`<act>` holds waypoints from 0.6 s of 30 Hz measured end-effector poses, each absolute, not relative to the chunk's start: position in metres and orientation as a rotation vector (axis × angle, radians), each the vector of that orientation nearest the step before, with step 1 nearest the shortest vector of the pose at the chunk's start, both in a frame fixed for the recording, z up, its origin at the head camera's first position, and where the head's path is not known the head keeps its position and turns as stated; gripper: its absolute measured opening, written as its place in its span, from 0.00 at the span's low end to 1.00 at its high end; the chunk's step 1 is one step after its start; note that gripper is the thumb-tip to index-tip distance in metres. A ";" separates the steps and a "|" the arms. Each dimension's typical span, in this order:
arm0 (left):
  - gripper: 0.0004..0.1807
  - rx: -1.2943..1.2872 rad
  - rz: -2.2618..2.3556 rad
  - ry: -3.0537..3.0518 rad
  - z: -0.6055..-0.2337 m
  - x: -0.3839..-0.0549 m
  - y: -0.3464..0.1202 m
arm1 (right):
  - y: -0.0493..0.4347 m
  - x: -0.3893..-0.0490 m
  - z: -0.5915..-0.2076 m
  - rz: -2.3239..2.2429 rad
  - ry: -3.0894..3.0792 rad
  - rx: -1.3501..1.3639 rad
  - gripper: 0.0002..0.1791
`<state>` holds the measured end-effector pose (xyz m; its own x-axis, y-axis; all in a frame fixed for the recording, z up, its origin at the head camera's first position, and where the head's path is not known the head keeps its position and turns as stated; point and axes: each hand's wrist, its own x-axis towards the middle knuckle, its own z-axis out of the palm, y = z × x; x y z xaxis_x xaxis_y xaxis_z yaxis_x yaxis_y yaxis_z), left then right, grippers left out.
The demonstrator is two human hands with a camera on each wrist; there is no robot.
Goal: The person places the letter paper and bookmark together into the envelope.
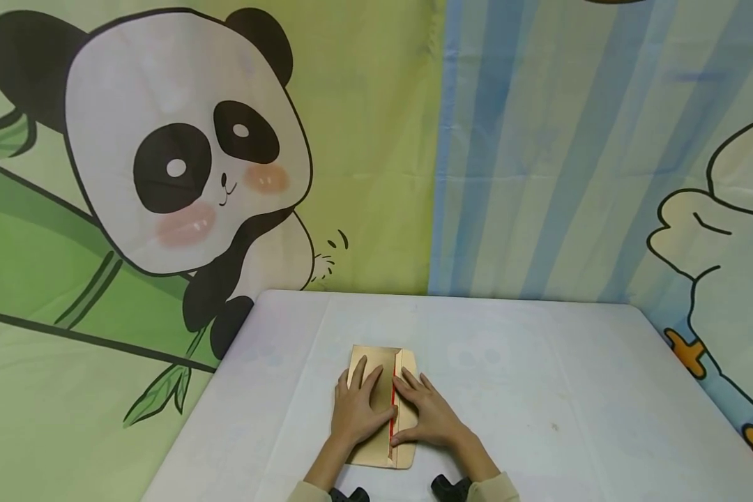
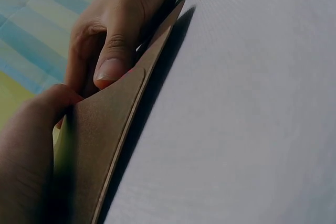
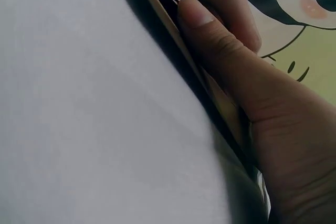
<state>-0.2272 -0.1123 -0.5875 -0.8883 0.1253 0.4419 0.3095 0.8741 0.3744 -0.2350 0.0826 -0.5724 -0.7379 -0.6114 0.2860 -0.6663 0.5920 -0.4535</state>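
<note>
A tan kraft envelope (image 1: 376, 359) lies flat on the white table, its long side running away from me. Along its right side is a lighter flap (image 1: 405, 457), with a thin red strip (image 1: 393, 397) beside the fold. My left hand (image 1: 354, 411) rests on the envelope body with fingers spread, its thumb reaching the red strip. On the flap side, my right hand (image 1: 436, 418) presses with thumb and fingertips along the strip, spread apart. In the left wrist view, the right thumb (image 2: 113, 66) touches the envelope edge near the left thumb (image 2: 60, 98).
The white table (image 1: 539, 390) stretches around the envelope. Dark wrist devices (image 1: 450, 488) sit at both wrists. Behind the table hangs a cloth printed with a panda (image 1: 182, 77) and blue stripes.
</note>
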 end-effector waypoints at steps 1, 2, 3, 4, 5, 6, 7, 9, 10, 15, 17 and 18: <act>0.44 -0.317 -0.621 -2.639 -0.588 -0.227 -0.112 | 0.082 -0.235 -0.572 0.834 -2.700 1.103 0.62; 0.44 -0.316 -0.622 -2.642 -0.588 -0.227 -0.113 | 0.081 -0.235 -0.572 0.833 -2.692 1.110 0.62; 0.44 -0.314 -0.621 -2.644 -0.588 -0.228 -0.113 | 0.080 -0.235 -0.572 0.829 -2.686 1.117 0.62; 0.44 -0.312 -0.623 -2.644 -0.588 -0.228 -0.113 | 0.080 -0.235 -0.572 0.827 -2.682 1.120 0.62; 0.45 -0.314 -0.622 -2.641 -0.588 -0.228 -0.112 | 0.080 -0.235 -0.572 0.824 -2.684 1.118 0.62; 0.45 -0.316 -0.620 -2.636 -0.587 -0.228 -0.112 | 0.080 -0.235 -0.572 0.819 -2.687 1.113 0.62; 0.45 -0.319 -0.619 -2.630 -0.587 -0.228 -0.112 | 0.080 -0.235 -0.572 0.814 -2.689 1.108 0.63; 0.44 -0.322 -0.609 -2.622 -0.587 -0.228 -0.112 | 0.080 -0.235 -0.573 0.795 -2.690 1.098 0.63; 0.44 -0.323 -0.606 -2.619 -0.586 -0.228 -0.112 | 0.080 -0.235 -0.573 0.789 -2.687 1.093 0.64; 0.44 -0.310 -0.604 -2.638 -0.585 -0.228 -0.112 | 0.080 -0.235 -0.574 0.797 -2.669 1.084 0.64; 0.44 -0.307 -0.599 -2.644 -0.585 -0.228 -0.112 | 0.080 -0.234 -0.574 0.808 -2.673 1.083 0.65; 0.44 -0.308 -0.597 -2.643 -0.586 -0.228 -0.112 | 0.080 -0.234 -0.575 0.808 -2.678 1.082 0.65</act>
